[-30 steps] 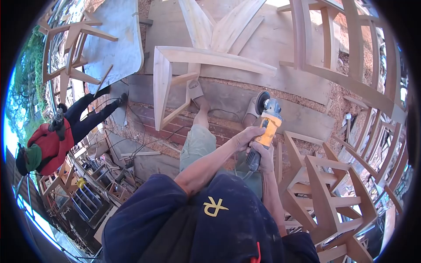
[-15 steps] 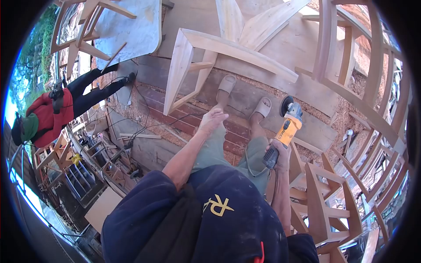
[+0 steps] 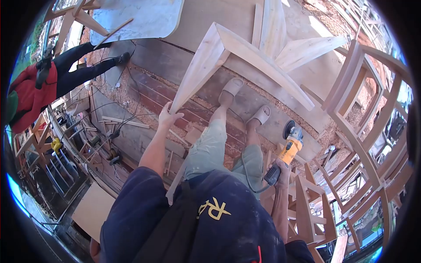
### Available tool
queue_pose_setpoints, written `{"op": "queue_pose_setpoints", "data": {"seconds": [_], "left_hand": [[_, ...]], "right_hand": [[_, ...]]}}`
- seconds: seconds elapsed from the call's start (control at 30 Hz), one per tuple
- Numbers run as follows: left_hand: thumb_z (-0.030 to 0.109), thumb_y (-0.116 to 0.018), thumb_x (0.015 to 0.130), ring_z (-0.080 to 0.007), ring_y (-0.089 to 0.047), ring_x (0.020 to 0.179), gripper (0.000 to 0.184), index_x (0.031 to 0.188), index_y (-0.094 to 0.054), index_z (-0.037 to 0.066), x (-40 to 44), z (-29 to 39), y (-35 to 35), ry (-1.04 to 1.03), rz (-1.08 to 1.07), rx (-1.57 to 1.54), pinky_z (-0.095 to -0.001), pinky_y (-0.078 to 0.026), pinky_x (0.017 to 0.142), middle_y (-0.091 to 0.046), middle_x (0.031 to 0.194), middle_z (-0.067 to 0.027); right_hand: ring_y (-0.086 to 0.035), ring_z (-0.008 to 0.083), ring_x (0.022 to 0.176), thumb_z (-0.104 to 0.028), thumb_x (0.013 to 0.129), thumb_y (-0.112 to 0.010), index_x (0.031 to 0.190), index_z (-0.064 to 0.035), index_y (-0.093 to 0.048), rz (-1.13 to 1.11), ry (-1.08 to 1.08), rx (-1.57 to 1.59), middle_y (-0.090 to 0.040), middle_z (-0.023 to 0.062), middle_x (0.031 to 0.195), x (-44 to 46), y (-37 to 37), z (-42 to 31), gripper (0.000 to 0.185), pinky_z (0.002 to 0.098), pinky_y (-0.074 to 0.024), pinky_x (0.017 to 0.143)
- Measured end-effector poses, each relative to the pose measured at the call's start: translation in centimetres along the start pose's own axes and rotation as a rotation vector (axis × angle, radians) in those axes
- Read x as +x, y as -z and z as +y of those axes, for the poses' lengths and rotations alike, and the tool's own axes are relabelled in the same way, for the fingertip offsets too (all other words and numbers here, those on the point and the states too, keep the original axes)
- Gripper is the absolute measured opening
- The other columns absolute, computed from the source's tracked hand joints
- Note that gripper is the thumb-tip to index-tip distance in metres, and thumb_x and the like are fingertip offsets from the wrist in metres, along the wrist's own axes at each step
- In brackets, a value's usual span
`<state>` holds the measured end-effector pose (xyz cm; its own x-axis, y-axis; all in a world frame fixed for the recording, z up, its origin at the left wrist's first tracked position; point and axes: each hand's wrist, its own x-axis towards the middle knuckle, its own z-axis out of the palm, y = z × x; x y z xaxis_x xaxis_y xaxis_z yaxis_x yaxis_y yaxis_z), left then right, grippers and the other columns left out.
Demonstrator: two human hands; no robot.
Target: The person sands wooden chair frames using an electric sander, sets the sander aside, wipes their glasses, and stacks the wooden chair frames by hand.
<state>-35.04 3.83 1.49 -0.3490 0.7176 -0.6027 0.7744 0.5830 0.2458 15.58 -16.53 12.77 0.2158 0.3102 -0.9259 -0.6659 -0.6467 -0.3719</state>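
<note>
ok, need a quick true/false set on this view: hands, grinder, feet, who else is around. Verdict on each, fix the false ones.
1. The right hand holds a yellow angle grinder. True.
2. The left hand is at the leg end of a pale wooden frame. True.
3. The grinder's disc presses against that frame. False: the disc is clear of it.
4. The camera wearer's feet are bare. False: they are in sandals.
5. Toward the picture's left edge is another person in a red top. True.
</note>
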Motion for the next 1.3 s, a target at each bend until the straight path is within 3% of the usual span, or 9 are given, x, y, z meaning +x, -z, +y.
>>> {"op": "queue_pose_setpoints", "data": {"seconds": [0.07,0.17,0.27,0.5,0.67,0.93,1.0,1.23,1.3], "left_hand": [[0.033,-0.095,0.061,-0.0323,-0.067,0.122,0.095,0.144,-0.058,0.007,1.4,1.4,0.3,-0.006,-0.213,-0.006,-0.0399,-0.050,0.105,-0.069,0.132,-0.0172],[0.032,-0.092,0.065,-0.0320,-0.070,0.115,0.081,0.136,-0.064,0.007,3.6,1.1,-1.0,-0.080,-0.211,0.082,-0.0420,-0.054,0.099,-0.074,0.119,-0.0178],[0.033,-0.091,0.065,-0.0335,-0.069,0.115,0.083,0.138,-0.061,0.008,5.7,0.0,-1.3,-0.036,-0.392,0.118,-0.0422,-0.054,0.100,-0.072,0.124,-0.0182],[0.024,-0.086,0.067,-0.0326,-0.074,0.100,0.060,0.121,-0.066,0.006,3.7,-2.5,-3.3,-0.139,-0.335,0.071,-0.0430,-0.057,0.091,-0.077,0.104,-0.0145],[0.028,-0.080,0.063,-0.0383,-0.073,0.101,0.063,0.121,-0.068,0.005,-2.5,3.1,2.0,0.002,-0.433,-0.065,-0.0456,-0.057,0.089,-0.076,0.106,-0.0207],[0.037,-0.083,0.067,-0.0378,-0.073,0.103,0.064,0.120,-0.071,0.003,-10.0,12.0,19.0,-0.084,-0.344,0.216,-0.0456,-0.056,0.093,-0.075,0.108,-0.0211],[0.038,-0.085,0.068,-0.0379,-0.072,0.105,0.063,0.118,-0.071,0.001,-7.9,13.0,22.3,-0.245,-0.292,0.271,-0.0450,-0.055,0.095,-0.075,0.111,-0.0225],[0.035,-0.085,0.071,-0.0265,-0.072,0.094,0.062,0.118,-0.070,-0.003,-3.6,26.8,29.0,-0.506,-0.368,0.252,-0.0370,-0.054,0.089,-0.076,0.103,-0.0161],[0.042,-0.085,0.075,-0.0137,-0.064,0.081,0.053,0.107,-0.075,0.001,-3.8,31.8,30.4,-0.504,-0.373,0.214,-0.0315,-0.050,0.078,-0.070,0.089,-0.0046]], "right_hand": [[-0.068,0.0191,0.062,-0.020,0.089,-0.070,0.100,0.0009,-0.061,0.006,-0.038,-0.046,-0.065,0.0093,0.078,-0.6,-0.5,-0.7,0.025,0.0321,-0.0608,0.054],[-0.068,0.0195,0.061,-0.018,0.089,-0.070,0.101,0.0002,-0.060,0.052,-0.054,-0.107,-0.065,0.0093,0.078,-1.7,-1.7,-1.8,0.024,0.0327,-0.0600,0.054],[-0.068,0.0191,0.061,-0.018,0.088,-0.071,0.101,-0.0003,-0.060,0.065,-0.044,-0.141,-0.065,0.0093,0.078,-2.1,-2.0,-2.0,0.025,0.0331,-0.0602,0.054],[-0.068,0.0190,0.061,-0.019,0.087,-0.072,0.100,-0.0003,-0.059,0.100,-0.035,-0.224,-0.066,0.0097,0.081,-3.2,-2.4,-2.1,0.026,0.0332,-0.0613,0.054],[-0.067,0.0189,0.060,-0.021,0.086,-0.072,0.099,-0.0001,-0.060,0.071,-0.021,-0.237,-0.065,0.0091,0.080,-3.9,-2.6,-3.1,0.028,0.0331,-0.0610,0.054],[-0.068,0.0195,0.064,-0.021,0.088,-0.071,0.102,-0.0007,-0.059,0.074,-0.029,-0.110,-0.063,0.0088,0.081,-8.7,-1.2,-4.5,0.028,0.0349,-0.0611,0.054],[-0.067,0.0195,0.064,-0.022,0.088,-0.071,0.102,-0.0007,-0.060,0.076,0.027,-0.044,-0.063,0.0088,0.081,-7.9,-0.9,-4.3,0.028,0.0351,-0.0614,0.054],[-0.068,0.0193,0.067,-0.025,0.088,-0.073,0.102,0.0002,-0.062,0.070,0.095,0.006,-0.065,0.0086,0.082,-6.1,0.8,-4.3,0.031,0.0352,-0.0619,0.055],[-0.068,0.0190,0.063,-0.024,0.087,-0.074,0.102,-0.0004,-0.062,0.070,0.130,0.047,-0.066,0.0102,0.079,-6.6,0.1,-4.7,0.030,0.0342,-0.0609,0.054]]}}
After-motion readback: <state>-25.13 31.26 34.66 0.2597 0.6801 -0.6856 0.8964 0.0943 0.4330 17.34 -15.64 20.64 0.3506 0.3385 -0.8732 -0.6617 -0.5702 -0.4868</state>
